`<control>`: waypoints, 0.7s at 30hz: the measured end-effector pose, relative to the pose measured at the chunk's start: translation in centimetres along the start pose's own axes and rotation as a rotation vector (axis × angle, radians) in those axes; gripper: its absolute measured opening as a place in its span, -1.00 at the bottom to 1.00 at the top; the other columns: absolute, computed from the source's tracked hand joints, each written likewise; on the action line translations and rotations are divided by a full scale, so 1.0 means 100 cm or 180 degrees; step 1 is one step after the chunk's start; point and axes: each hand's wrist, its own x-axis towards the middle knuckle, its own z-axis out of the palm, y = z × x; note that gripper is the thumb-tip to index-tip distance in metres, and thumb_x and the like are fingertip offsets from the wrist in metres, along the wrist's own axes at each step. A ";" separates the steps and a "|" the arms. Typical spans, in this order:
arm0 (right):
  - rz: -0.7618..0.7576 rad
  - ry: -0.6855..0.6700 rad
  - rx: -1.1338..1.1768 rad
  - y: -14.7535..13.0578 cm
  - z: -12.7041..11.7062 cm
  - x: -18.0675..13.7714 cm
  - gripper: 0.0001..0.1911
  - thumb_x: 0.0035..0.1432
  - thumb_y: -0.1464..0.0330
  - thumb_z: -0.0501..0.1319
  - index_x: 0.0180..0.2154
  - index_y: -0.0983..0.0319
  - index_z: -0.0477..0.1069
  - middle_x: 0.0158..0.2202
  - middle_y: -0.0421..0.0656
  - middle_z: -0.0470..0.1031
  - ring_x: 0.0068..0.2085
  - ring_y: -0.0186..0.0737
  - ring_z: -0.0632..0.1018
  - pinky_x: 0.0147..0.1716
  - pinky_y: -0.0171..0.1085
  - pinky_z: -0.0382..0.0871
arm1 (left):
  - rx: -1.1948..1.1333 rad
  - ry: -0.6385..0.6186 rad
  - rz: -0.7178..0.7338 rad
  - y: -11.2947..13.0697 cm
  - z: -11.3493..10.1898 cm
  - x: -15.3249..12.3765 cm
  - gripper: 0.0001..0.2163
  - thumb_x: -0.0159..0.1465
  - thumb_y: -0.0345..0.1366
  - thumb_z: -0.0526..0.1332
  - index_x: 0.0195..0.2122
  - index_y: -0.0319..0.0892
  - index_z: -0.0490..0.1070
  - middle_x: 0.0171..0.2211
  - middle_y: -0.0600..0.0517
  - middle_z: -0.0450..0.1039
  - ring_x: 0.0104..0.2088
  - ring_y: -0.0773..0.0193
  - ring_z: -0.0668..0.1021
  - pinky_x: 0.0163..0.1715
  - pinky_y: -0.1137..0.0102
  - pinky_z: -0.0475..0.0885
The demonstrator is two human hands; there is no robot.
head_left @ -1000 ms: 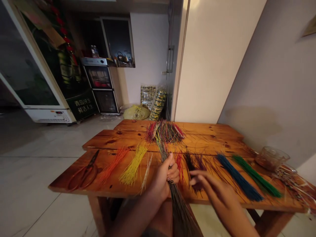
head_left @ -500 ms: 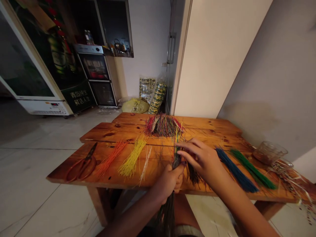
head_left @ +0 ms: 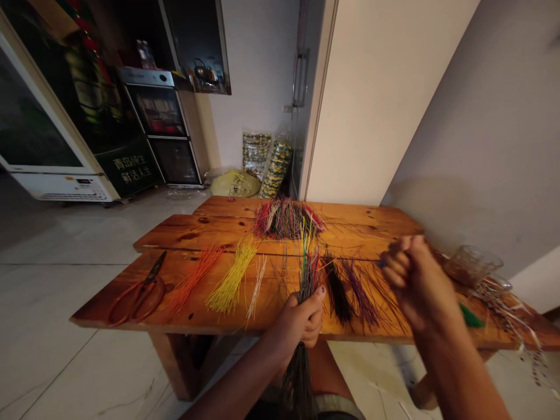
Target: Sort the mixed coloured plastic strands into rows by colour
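While the left hand (head_left: 306, 321) wraps around a dark bundle of strands (head_left: 297, 382) at the near edge of the table (head_left: 160, 239), the right hand (head_left: 411, 271) hovers with curled fingers, too blurred to tell whether it pinches anything. Black strands (head_left: 338, 291) lie between them; yellow strands (head_left: 234, 274) and scissors (head_left: 149, 283) lie further left.

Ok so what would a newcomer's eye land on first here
Probably the bright yellow strands and the orange strands beside them, lying left of the left hand, which grips a dark bundle by the near edge of the wooden table. Beyond that bundle, a multicoloured heap lies toward the far edge. Scissors rest at the table's left end.
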 end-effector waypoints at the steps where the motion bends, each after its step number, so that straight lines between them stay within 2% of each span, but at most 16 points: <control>1: 0.0306 0.0003 -0.0027 0.010 0.001 -0.006 -0.78 0.14 0.20 0.17 -0.43 0.20 0.36 -0.59 -0.35 -0.11 -0.65 -0.47 -0.01 -0.79 -0.52 -0.07 | -0.0014 -0.0007 0.0011 0.000 0.001 -0.001 -0.45 0.07 0.14 0.12 -0.75 -0.11 -0.14 -0.83 0.26 -0.23 -0.80 0.54 -0.10 -0.74 0.45 -0.23; 4: 0.0964 -0.0265 -0.0215 0.042 0.014 -0.024 -0.68 0.10 0.16 0.21 -0.17 0.22 0.42 -0.57 -0.34 -0.09 -0.61 -0.46 -0.01 -0.75 -0.52 -0.06 | -0.0005 -0.0008 -0.0026 0.001 0.006 -0.001 -0.48 0.05 0.12 0.14 -0.74 -0.10 -0.09 -0.83 0.26 -0.20 -0.81 0.53 -0.07 -0.76 0.46 -0.20; 6: 0.1063 -0.0435 -0.0213 0.054 0.024 -0.029 -0.67 0.09 0.17 0.22 -0.17 0.26 0.44 -0.58 -0.34 -0.09 -0.60 -0.46 -0.03 -0.73 -0.53 -0.05 | -0.0021 -0.0012 -0.0041 0.000 0.009 -0.001 -0.51 0.04 0.11 0.15 -0.72 -0.10 -0.06 -0.83 0.26 -0.17 -0.81 0.53 -0.06 -0.78 0.46 -0.19; 9: 0.0809 -0.0374 0.0023 0.055 0.030 -0.023 -0.75 0.09 0.20 0.23 -0.37 0.29 0.45 -0.60 -0.36 -0.12 -0.61 -0.48 -0.05 -0.73 -0.53 -0.07 | -0.0027 -0.0060 -0.0033 -0.002 0.009 0.000 -0.51 0.04 0.12 0.15 -0.72 -0.09 -0.06 -0.83 0.27 -0.19 -0.81 0.53 -0.08 -0.78 0.45 -0.20; 12: 0.0339 -0.0173 0.0407 0.038 0.020 -0.006 -0.78 0.13 0.25 0.20 -0.43 0.27 0.39 -0.59 -0.36 -0.11 -0.64 -0.49 -0.02 -0.75 -0.54 -0.04 | -0.0019 -0.0208 -0.0041 -0.002 0.008 -0.001 -0.48 0.06 0.12 0.13 -0.74 -0.09 -0.11 -0.84 0.26 -0.23 -0.81 0.53 -0.10 -0.78 0.44 -0.24; 15: -0.0187 0.0068 0.0571 0.015 0.003 0.015 -0.76 0.12 0.28 0.21 -0.50 0.26 0.31 -0.53 -0.30 0.09 -0.54 -0.50 0.22 -0.60 -0.54 0.25 | -0.0112 -0.0262 -0.0043 -0.001 0.008 -0.004 -0.49 0.05 0.10 0.14 -0.75 -0.10 -0.10 -0.83 0.26 -0.22 -0.81 0.53 -0.11 -0.77 0.43 -0.25; 17: -0.0277 0.0061 0.0527 0.004 -0.005 0.023 -0.72 0.11 0.27 0.22 -0.54 0.26 0.24 -0.47 -0.27 0.18 -0.44 -0.45 0.33 -0.51 -0.50 0.33 | -0.0192 -0.0277 -0.0067 0.001 0.009 -0.005 -0.49 0.05 0.09 0.16 -0.75 -0.10 -0.09 -0.83 0.26 -0.22 -0.80 0.53 -0.11 -0.77 0.42 -0.26; 19: -0.0064 -0.0142 0.0460 0.001 -0.004 0.023 -0.72 0.12 0.25 0.21 -0.52 0.24 0.24 -0.54 -0.30 0.11 -0.54 -0.47 0.27 -0.67 -0.55 0.20 | -0.0241 -0.0331 -0.0095 0.002 0.010 -0.006 -0.49 0.05 0.07 0.17 -0.74 -0.11 -0.09 -0.83 0.26 -0.22 -0.80 0.53 -0.11 -0.77 0.43 -0.25; 21: 0.0266 -0.0357 0.0344 0.007 0.003 0.017 -0.75 0.13 0.21 0.20 -0.47 0.21 0.26 -0.60 -0.36 -0.04 -0.65 -0.50 0.05 -0.79 -0.55 -0.08 | -0.0258 -0.0423 -0.0110 0.002 0.011 -0.006 -0.49 0.05 0.07 0.17 -0.73 -0.11 -0.09 -0.83 0.26 -0.20 -0.80 0.54 -0.09 -0.77 0.44 -0.25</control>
